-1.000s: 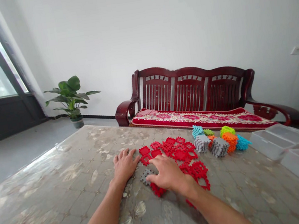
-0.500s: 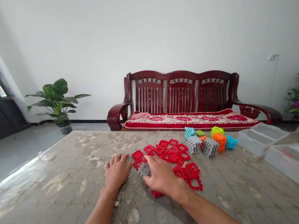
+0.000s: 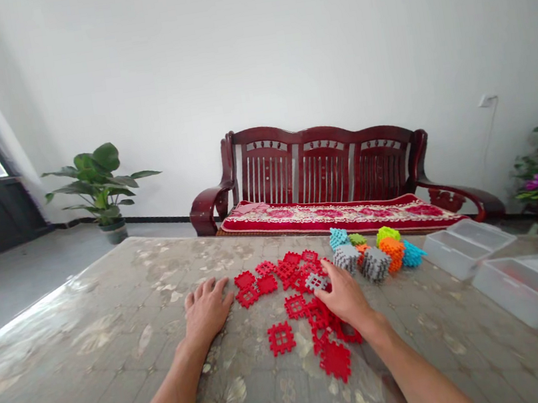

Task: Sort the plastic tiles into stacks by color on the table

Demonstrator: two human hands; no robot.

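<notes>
My left hand [image 3: 208,310] lies flat on the patterned tablecloth with its fingers stretched out, just left of the red pieces. In my right hand [image 3: 344,294] a grey interlocking building tile [image 3: 316,282] with a window-like grid is pinched between thumb and fingers, above the red pile. Several red interlocking tiles [image 3: 281,338] are scattered around, some with window cut-outs, some solid, like the red solid tile [image 3: 336,361] nearest me. Part of the pile is covered by my right hand.
Behind the pile to the right stand assembled cubes: grey [image 3: 376,264], orange [image 3: 392,252], blue [image 3: 413,253] and lime green [image 3: 388,233]. Clear plastic boxes [image 3: 531,297] are at the table's right. Beyond the table is a wooden bench [image 3: 325,173].
My right hand has moved right with the grey tile, from the left part of the red tiles to the right side. Red tiles near the front have spread apart. My left hand stays put.
</notes>
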